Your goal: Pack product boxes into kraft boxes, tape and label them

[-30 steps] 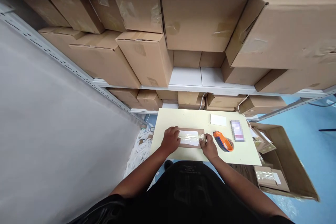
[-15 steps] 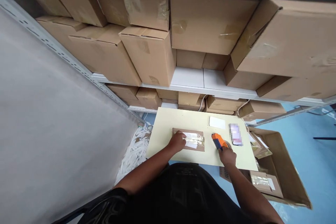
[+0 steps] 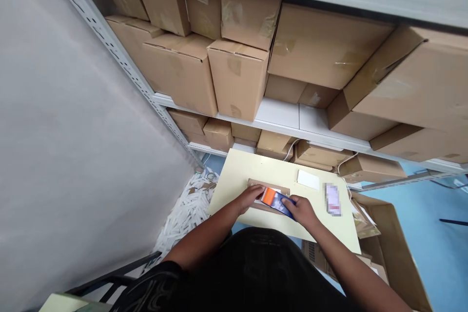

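Observation:
A small flat cardboard parcel (image 3: 256,183) lies on the pale yellow table (image 3: 237,165). Over its top, my right hand (image 3: 302,209) grips an orange and blue tape dispenser (image 3: 278,201), whose orange end points left. My left hand (image 3: 251,197) rests on the parcel's left part, its fingertips close to the dispenser's orange end. Whether those fingertips pinch anything is too small to tell. The dispenser covers much of the parcel's label and tape.
A white card stack (image 3: 308,179) and a blurred phone-like item (image 3: 332,199) lie on the table's right side. Shelves (image 3: 278,113) of cardboard boxes rise behind. An open carton (image 3: 397,239) stands at right, shredded paper (image 3: 185,209) on the floor at left.
My right hand has brought the tape dispenser from the table's right side leftward over the parcel. My left hand stays at the parcel's left part. The camera view has shifted and tilted.

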A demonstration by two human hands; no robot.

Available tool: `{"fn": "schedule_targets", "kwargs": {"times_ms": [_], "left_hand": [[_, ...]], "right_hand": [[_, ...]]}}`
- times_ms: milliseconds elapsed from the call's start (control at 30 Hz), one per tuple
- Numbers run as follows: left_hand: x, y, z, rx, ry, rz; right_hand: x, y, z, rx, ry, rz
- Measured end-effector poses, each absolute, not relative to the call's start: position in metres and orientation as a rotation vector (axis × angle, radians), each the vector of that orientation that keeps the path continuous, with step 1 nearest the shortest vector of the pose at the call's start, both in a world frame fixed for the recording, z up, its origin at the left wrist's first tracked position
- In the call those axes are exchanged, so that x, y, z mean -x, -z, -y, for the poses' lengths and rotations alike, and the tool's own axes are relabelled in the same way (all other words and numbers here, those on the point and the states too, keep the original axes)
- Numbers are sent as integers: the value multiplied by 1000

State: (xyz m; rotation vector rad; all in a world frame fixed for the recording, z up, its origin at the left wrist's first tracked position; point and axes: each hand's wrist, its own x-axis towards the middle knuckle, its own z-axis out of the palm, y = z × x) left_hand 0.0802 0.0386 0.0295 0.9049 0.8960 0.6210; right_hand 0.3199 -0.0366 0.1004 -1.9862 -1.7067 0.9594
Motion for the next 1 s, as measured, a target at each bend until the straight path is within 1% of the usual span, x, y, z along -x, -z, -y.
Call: {"fn": "schedule_targets", "kwargs": {"times_ms": [200, 400, 533, 700, 867, 1000], "left_hand": [[-77, -25, -36, -805, -712, -900], [-77, -37, -33, -1021, -737, -1123], [-45, -35, -44, -1216, -786, -1366], [-1, -9, -52, -1430, -738, -1558], [-25, 27, -41, -1461, -669, -1608], [-43, 35, -39, -1473, -659, -1593]], "right_hand": [[-298, -104, 13, 1992, -961, 1803], [-299, -106, 6, 2010, -947, 1914], [-309, -114, 1, 2079, -912, 1993], [-312, -114, -1, 2191, -778, 2177], [-295, -110, -4, 2308, -681, 2264], [-291, -109, -7, 2343, -719, 2219]]}}
